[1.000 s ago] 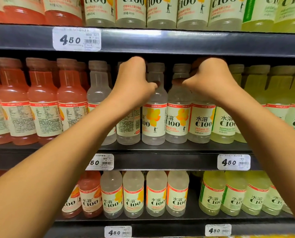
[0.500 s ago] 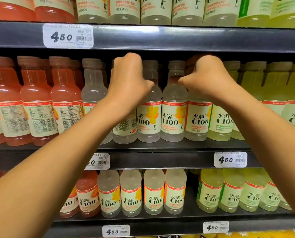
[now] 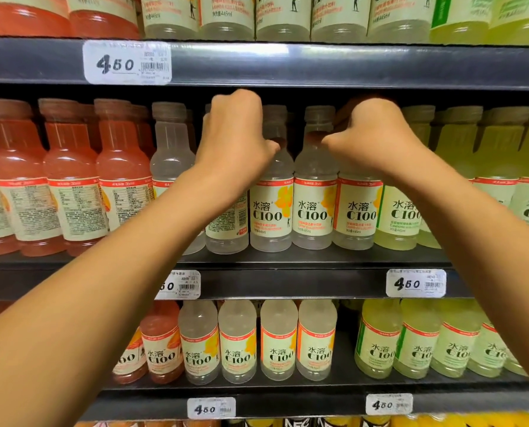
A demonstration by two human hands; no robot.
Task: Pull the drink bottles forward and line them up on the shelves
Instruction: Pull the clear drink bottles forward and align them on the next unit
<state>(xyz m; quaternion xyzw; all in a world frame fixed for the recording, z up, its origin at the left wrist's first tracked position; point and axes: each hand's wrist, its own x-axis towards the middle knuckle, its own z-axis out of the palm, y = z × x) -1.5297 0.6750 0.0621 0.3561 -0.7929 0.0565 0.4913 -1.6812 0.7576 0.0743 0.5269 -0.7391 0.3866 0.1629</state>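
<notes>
Setting: dark metal store shelving, three tiers in view; middle shelf (image 3: pixel 318 260) taken as the landmark.
Above the middle shelf: upper rail with a white price tag (image 3: pixel 127 61) marked 450; bottoms of more bottles over it.
On the middle shelf, left part: red drink bottles (image 3: pixel 72 180), labels turned to the small print.
On the middle shelf, centre: clear drink bottles (image 3: pixel 314 192) with C100 labels, standing upright at the front edge, touching side by side.
On the middle shelf, right part: yellow-green bottles (image 3: pixel 500 161), partly hidden behind the right forearm.
Below the middle shelf: lower shelf (image 3: pixel 343 386) with red, clear and yellow-green bottles set further back; three more 450 tags on the rails.
In the way: both forearms crossing the lower rows; left forearm covering part of a clear bottle whose label faces sideways.
Left hand (image 3: pixel 235 140): raised to neck height, back toward the camera, thumb tip at the shoulder of a clear bottle; fingers curled over the top of a bottle behind, hidden by the hand, apparently grasping its cap.
Right hand (image 3: pixel 377 140): at the same height, just right of the centre clear bottles, back toward the camera; fingers curled round a bottle top with a reddish cap peeking out.
</notes>
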